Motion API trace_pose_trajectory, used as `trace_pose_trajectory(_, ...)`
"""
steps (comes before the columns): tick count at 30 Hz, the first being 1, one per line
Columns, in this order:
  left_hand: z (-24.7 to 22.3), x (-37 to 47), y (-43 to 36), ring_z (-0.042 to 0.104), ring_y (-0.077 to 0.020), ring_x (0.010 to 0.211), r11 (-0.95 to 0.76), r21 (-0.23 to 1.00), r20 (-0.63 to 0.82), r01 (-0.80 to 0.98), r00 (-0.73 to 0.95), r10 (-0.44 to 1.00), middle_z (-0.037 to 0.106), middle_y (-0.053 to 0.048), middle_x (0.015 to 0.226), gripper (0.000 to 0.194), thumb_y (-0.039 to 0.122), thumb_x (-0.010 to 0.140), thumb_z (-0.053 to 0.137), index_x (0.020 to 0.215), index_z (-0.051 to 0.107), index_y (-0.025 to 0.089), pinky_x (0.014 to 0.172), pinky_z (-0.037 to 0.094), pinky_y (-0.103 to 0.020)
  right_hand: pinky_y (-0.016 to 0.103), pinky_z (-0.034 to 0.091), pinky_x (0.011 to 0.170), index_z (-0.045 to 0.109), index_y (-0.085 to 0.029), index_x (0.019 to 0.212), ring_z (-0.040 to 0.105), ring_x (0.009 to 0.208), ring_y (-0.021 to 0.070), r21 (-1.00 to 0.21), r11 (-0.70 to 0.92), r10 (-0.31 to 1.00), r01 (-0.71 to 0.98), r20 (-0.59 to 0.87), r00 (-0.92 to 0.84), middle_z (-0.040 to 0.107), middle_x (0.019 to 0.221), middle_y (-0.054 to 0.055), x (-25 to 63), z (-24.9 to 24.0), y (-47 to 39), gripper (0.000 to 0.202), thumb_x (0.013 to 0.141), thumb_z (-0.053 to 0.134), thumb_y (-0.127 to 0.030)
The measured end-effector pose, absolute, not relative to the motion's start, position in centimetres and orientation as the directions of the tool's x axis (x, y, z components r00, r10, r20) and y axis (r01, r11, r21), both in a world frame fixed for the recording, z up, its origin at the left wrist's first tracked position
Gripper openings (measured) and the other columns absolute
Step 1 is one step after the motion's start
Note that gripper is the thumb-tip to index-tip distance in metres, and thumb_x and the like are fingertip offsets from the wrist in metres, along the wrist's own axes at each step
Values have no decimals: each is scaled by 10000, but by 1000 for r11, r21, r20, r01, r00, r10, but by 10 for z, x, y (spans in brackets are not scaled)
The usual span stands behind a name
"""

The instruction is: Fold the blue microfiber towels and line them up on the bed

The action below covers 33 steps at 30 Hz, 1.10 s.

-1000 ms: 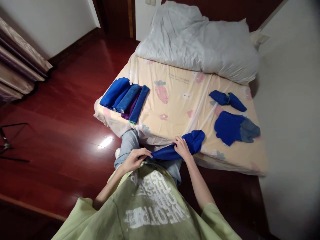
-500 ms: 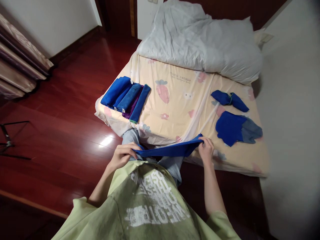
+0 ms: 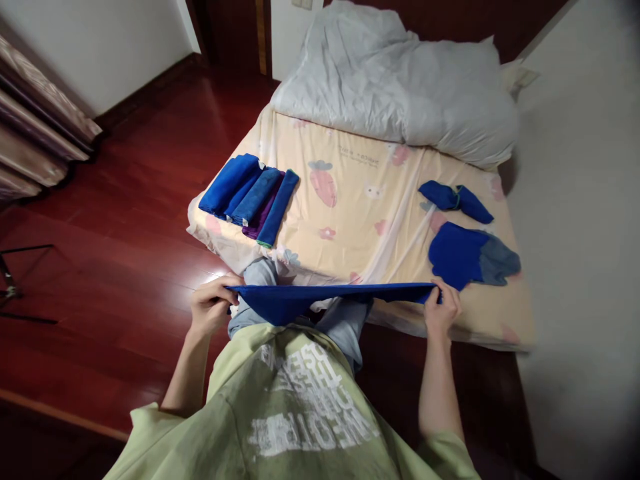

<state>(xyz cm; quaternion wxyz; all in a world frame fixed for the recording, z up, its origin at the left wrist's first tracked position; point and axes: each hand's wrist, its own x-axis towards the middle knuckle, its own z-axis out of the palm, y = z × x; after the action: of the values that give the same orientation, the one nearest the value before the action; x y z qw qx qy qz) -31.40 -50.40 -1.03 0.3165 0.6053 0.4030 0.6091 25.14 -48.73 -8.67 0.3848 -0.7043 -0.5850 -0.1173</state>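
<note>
**A:** What have the hands got?

**B:** From my feed, both are pinched shut on one blue cloth (image 3: 300, 301). My left hand (image 3: 210, 312) grips its left corner, my right hand (image 3: 443, 310) its right corner, and the two hands are spread wide apart with the cloth stretched taut between them. The top edge runs nearly straight from hand to hand; the middle sags in a point toward my lap, over the grey trousers (image 3: 345, 323).

**A:** Where is that against the bed?

**B:** The cloth hangs just in front of the near edge of the mattress (image 3: 360, 220), off its surface as far as I can tell. Beyond my left hand, on the near left corner of the mattress, lies a row of folded cloths (image 3: 250, 197), mostly blue with a purple one tucked among them. Just beyond my right hand sits a flat blue cloth overlapping a grey one (image 3: 473, 257), and farther out past those a crumpled blue cloth (image 3: 455, 199).

**A:** Anything else?

**B:** A white duvet (image 3: 400, 87) is bunched at the far end, well away from both hands. Left of my left hand is dark red wooden floor (image 3: 115, 220).
</note>
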Motion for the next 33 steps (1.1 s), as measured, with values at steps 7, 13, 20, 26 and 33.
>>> trace_pose_trajectory(7,-16,-334,-500,769,-211,865,-324,828,431,457,-149,890,796,-50,932,80,174,868,642,873,718,195,778,616,-304,425,555,889,733,-114,986,692,906,274,-394,-131,656,910,653,377,724,960,189,269,-67,-493,485,1017,467,-518)
trace_pose_trajectory(13,-14,-356,-476,760,-173,900,-333,588,451,737,43,891,800,-13,1015,211,252,978,587,1060,782,247,820,559,-229,430,555,923,740,-143,986,715,947,283,-307,-158,627,939,703,335,746,978,186,287,-19,-502,445,1017,466,-492)
trace_pose_trajectory(20,4,-367,-421,704,-164,816,-483,395,542,781,227,809,764,-27,936,253,327,1023,545,1077,778,242,783,526,-236,336,533,984,745,-147,1005,718,979,219,-207,-84,689,975,695,207,756,1013,187,298,30,-523,377,1027,442,-371)
trace_pose_trajectory(26,32,-372,-388,639,-158,757,-518,213,608,829,303,734,732,4,836,256,443,1000,598,918,754,256,714,505,-244,310,523,864,777,-140,961,691,854,207,-180,-184,639,966,725,257,768,940,170,319,40,-537,330,997,551,-377)
trace_pose_trajectory(33,55,-376,-368,620,-106,662,-505,168,605,847,316,731,758,37,807,354,503,997,562,900,797,256,556,373,-199,287,444,680,808,-152,868,538,604,163,-173,-291,661,941,675,329,690,670,77,336,50,-542,262,915,718,-393)
